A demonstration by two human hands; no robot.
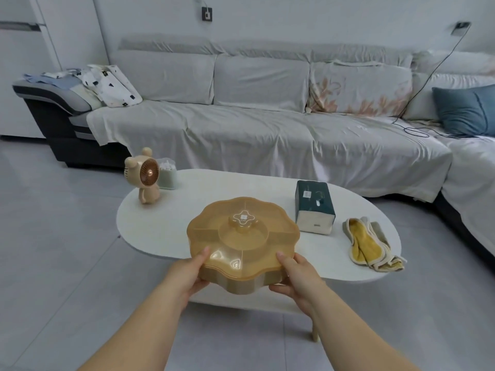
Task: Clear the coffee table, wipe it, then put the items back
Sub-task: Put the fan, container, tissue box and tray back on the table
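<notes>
I've got both hands on the amber snack box [242, 243] now, left hand [191, 271] and right hand [294, 273] clamped on opposite sides of its scalloped rim, thumbs over the lid so it stays level and shut. It's at the near edge of the white oval worktop [235, 183]; I can't tell if it's resting or just lifted. At the far left end stand the bear-shaped fan [147, 179] and a cotton swab jar [167, 174] just behind it. Toward the right end, the tissue pack [314, 210], and the yellow cloth [371, 243] lies ready for wiping by the right edge.
</notes>
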